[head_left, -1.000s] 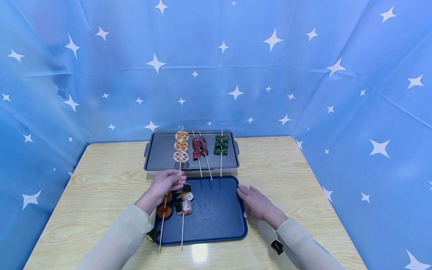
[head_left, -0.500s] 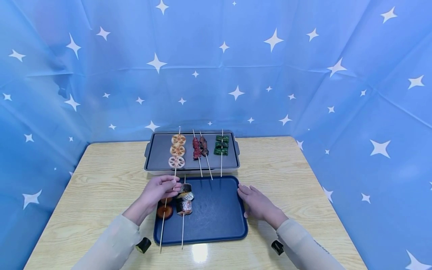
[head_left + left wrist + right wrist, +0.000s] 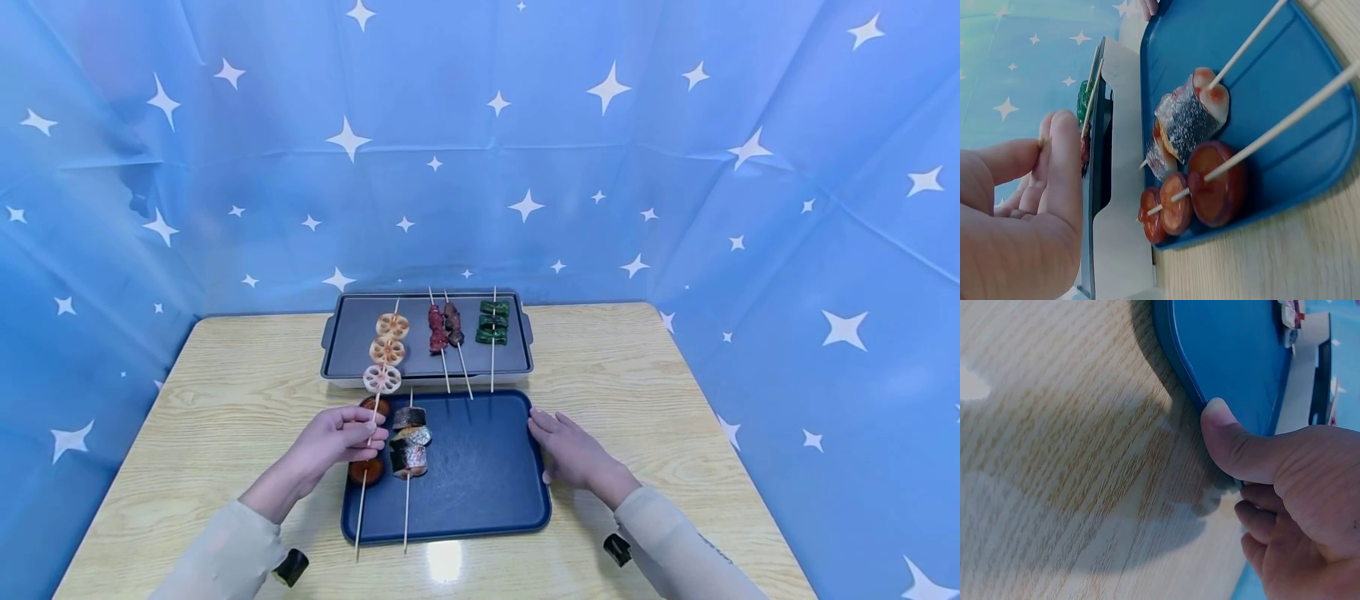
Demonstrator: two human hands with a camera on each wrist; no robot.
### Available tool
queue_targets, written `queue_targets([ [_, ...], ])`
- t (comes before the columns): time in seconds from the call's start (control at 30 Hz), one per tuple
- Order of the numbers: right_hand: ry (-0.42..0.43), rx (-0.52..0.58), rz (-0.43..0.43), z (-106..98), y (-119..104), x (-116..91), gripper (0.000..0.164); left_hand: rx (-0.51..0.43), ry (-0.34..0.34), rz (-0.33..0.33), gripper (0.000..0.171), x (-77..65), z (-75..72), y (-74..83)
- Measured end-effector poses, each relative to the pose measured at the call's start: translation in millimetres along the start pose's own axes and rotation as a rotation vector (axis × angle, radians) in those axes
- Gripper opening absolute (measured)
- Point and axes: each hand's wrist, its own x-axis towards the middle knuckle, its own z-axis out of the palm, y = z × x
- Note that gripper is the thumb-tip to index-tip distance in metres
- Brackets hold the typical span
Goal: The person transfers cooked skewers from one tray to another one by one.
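My left hand (image 3: 333, 446) pinches the stick of a lotus root skewer (image 3: 387, 350) between thumb and fingertips. Its three slices hang tilted over the left front of the grey grill plate (image 3: 360, 317). Beneath and beside this hand, a skewer of round brown slices (image 3: 366, 472) and a skewer of silver-skinned fish pieces (image 3: 409, 454) lie on the blue tray (image 3: 480, 467). The left wrist view shows the brown slices (image 3: 1216, 181) close up. My right hand (image 3: 577, 454) rests against the tray's right edge, its thumb (image 3: 1225, 428) touching the rim in the right wrist view.
On the grill lie two meat skewers (image 3: 437, 329) (image 3: 453, 325) and a green pepper-like skewer (image 3: 492, 323). Small dark rolled pieces (image 3: 292, 567) (image 3: 617, 550) sit on the wooden table (image 3: 675, 433) near each sleeve. A blue starry cloth (image 3: 450, 125) hangs behind.
My left hand has drawn the lotus root skewer left and toward me, from over the grill to its front edge. The right hand and the tray have stayed put.
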Motion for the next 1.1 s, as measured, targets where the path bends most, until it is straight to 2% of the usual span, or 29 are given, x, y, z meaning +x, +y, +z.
queue_targets([
  [0.4,-0.016,0.013,0.015,0.8,0.9,1.5,0.078,0.061,-0.19,-0.012,0.042,-20.8,-29.7,-7.2],
  [0.53,-0.015,0.003,0.012,1.5,1.4,1.5,0.079,0.062,-0.232,-0.022,0.041,-25.5,-38.8,-9.2],
  [0.9,-0.016,0.011,0.015,1.8,1.0,1.8,0.079,0.099,-0.377,-0.04,0.031,-32.3,-55.2,-9.9],
  [1.1,-0.021,0.003,0.016,1.2,1.1,2.0,0.079,0.08,-0.443,-0.06,0.028,-37.2,-61.7,-9.5],
])
